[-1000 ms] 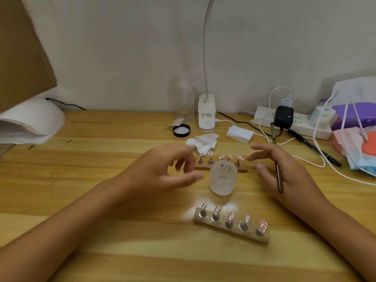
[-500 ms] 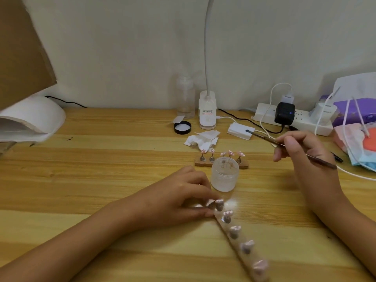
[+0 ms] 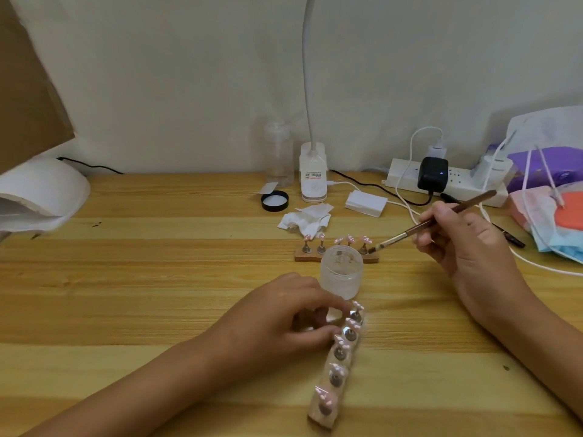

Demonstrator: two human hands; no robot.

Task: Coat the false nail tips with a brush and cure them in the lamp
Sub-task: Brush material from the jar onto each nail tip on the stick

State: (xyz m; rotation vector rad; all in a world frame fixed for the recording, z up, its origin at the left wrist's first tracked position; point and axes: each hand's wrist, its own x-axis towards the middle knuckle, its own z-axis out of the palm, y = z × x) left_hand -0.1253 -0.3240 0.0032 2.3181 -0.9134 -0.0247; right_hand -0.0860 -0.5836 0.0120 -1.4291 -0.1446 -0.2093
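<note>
In the head view, the left hand (image 3: 293, 320) lies on the table (image 3: 157, 279) with its fingers curled, and the thumb and fingertips pinch the far end of the near holder (image 3: 328, 414). This holder is a long strip that runs from the hand toward the person, and five pink nail tips (image 3: 325, 393) stand on it in a row on small metal stems. Just behind it stands a frosted jar (image 3: 341, 275) without lid, close to the left fingers. Behind the jar lies a second holder (image 3: 303, 255), wooden, with more pink tips. The right hand (image 3: 467, 247) is raised at the right and grips a brush (image 3: 441, 217) like a pen, fingers closed around the brown handle. The bristles point down and left, just beside the right end of the second holder. The white curing lamp (image 3: 44, 190) sits far left, well apart from both holders. At the back are a black cap (image 3: 274, 200), a crumpled tissue (image 3: 307, 220) and a power strip (image 3: 403, 175).
</note>
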